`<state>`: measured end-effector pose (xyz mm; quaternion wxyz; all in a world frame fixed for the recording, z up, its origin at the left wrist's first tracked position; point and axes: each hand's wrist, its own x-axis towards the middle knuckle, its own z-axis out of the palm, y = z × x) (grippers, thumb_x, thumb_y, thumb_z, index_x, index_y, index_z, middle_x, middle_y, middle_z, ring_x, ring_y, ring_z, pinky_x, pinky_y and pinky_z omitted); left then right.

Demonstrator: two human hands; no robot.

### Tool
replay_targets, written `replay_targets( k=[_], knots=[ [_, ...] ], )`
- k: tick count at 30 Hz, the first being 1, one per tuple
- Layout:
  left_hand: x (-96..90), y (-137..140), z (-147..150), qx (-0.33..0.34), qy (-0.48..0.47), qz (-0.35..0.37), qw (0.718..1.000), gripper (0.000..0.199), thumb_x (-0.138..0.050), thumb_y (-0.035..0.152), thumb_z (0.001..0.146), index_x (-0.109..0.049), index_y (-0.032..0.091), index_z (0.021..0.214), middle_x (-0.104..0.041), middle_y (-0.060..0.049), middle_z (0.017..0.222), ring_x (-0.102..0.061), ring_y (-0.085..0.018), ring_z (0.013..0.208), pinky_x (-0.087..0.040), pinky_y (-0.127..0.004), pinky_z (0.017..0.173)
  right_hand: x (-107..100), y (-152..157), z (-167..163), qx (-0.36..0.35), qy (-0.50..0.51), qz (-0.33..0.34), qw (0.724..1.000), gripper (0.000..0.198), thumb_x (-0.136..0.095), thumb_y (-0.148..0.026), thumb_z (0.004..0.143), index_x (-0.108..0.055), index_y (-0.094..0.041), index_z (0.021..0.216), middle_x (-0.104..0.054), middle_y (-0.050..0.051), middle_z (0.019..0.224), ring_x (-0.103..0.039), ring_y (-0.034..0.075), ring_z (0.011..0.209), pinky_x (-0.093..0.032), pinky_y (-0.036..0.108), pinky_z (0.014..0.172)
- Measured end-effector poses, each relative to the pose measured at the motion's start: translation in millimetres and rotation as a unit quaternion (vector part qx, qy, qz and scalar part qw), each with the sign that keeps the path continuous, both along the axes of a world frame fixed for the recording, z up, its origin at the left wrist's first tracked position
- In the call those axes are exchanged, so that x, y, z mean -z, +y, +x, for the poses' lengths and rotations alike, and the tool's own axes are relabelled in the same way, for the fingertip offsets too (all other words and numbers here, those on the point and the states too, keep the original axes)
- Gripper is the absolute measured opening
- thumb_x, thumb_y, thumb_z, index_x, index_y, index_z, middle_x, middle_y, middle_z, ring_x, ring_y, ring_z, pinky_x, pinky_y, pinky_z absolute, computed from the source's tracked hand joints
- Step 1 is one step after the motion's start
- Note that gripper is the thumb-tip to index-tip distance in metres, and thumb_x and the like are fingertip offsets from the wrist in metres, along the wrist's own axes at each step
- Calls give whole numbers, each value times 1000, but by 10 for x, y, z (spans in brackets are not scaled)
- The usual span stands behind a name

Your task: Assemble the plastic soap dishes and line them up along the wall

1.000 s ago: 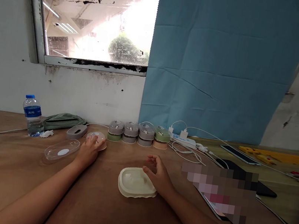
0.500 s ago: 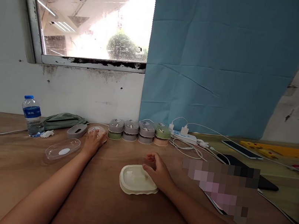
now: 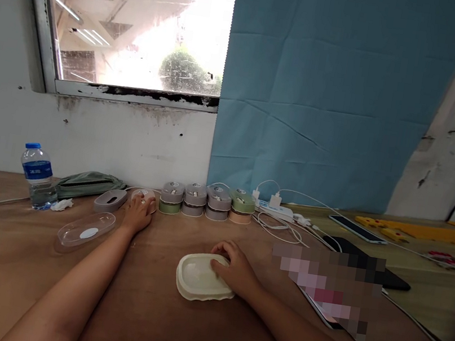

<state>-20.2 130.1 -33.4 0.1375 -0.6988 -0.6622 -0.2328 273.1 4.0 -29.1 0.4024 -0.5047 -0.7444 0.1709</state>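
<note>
Far left, a water bottle [image 3: 37, 179] can be seen, though the print on its label can't really be read. The green pouch [image 3: 90, 185] behind it is partly blocked by the bottle. Next up, a clear tray [image 3: 68, 232] with a white sticker and a grey slotted case [image 3: 110, 201] are laid out on the table [image 3: 137, 316]. A pinkish container [image 3: 148, 193] is mostly covered by the left hand [image 3: 138, 214], fingers slightly spread over it; whether it's actually being gripped can't be told. Four two-tier boxes [image 3: 217, 202] are lined up near the wall, stickers too small to be read. The cream tray [image 3: 197, 274] is set front and centre, its right end hidden by the right hand [image 3: 228, 260]: thumb over the tray, fingers curled at the far rim, but whether the rim is pinched can't be made out. Further right, a flat device [image 3: 327, 316] is mostly hidden by pixelation, and the corner beyond is swallowed by darkness.
</note>
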Motion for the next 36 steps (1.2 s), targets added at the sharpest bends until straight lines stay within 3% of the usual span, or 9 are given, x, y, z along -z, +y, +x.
replay_targets(
  k=[3, 6, 11, 14, 18, 21, 26, 30, 36],
  knots=[
    [-6, 18, -12, 7, -2, -3, 1000, 44, -41, 14, 71, -43, 26, 114, -37, -8, 118, -35, -23, 113, -37, -39, 87, -23, -4, -3, 2, -2, 2, 1000, 14, -52, -10, 61, -54, -20, 71, -52, 2, 82, -50, 17, 79, -40, 28, 73],
    [-8, 21, -2, -1, -4, 1, 1000, 44, -41, 17, 73, -42, 27, 117, -40, -8, 118, -35, -23, 114, -30, -45, 94, -32, 3, -8, 18, -5, 7, 1000, 15, -51, -11, 61, -54, -19, 73, -52, 2, 83, -50, 17, 80, -39, 29, 74],
    [20, 70, 169, -68, -26, 31, 997, 41, -40, 25, 78, -44, 17, 117, -38, -14, 125, -21, -30, 123, -16, -49, 99, 10, 39, -8, 36, -9, 17, 999, 18, -51, -12, 61, -54, -19, 76, -52, 2, 84, -49, 17, 78, -40, 27, 71],
    [35, 117, 296, -119, -56, 56, 990, 39, -38, 31, 80, -47, 15, 115, -39, -17, 123, -22, -34, 121, -18, -52, 96, 21, 49, -6, 39, -14, 16, 999, 15, -51, -12, 60, -55, -19, 73, -52, 2, 81, -49, 17, 76, -39, 28, 69],
    [28, 167, 327, -151, -96, 68, 982, 35, -36, 37, 82, -51, 22, 109, -44, -13, 119, -36, -34, 111, -31, -51, 85, -14, 28, -12, 37, -29, 23, 999, 12, -50, -12, 61, -55, -20, 69, -54, 2, 78, -50, 17, 74, -38, 26, 64],
    [11, 209, 240, -130, -107, 63, 984, 33, -38, 36, 81, -54, 23, 107, -47, -11, 116, -40, -30, 107, -35, -45, 83, -40, 6, -23, 27, -37, 37, 998, 10, -49, -13, 62, -54, -19, 66, -54, 0, 73, -49, 16, 67, -37, 25, 59],
    [7, 258, 74, -76, -106, 48, 990, 32, -39, 31, 82, -55, 24, 108, -47, -7, 118, -36, -25, 114, -28, -39, 95, -29, 5, -35, 20, -27, 46, 998, 10, -48, -12, 63, -54, -20, 64, -52, 0, 70, -48, 14, 63, -37, 24, 56],
    [37, 250, 56, -92, -125, 42, 987, 34, -38, 29, 82, -53, 28, 112, -40, -8, 125, -34, -28, 115, -29, -43, 93, -13, 18, -39, 14, -19, 48, 999, 10, -49, -12, 63, -54, -19, 64, -52, 0, 70, -49, 15, 67, -38, 25, 60],
    [78, 284, 75, -106, -149, 37, 983, 38, -36, 28, 82, -50, 22, 117, -41, -15, 119, -35, -32, 113, -33, -46, 87, -7, 21, -46, 7, -14, 47, 999, 11, -50, -10, 61, -55, -19, 63, -53, 0, 71, -50, 16, 70, -40, 26, 65]
  ],
)
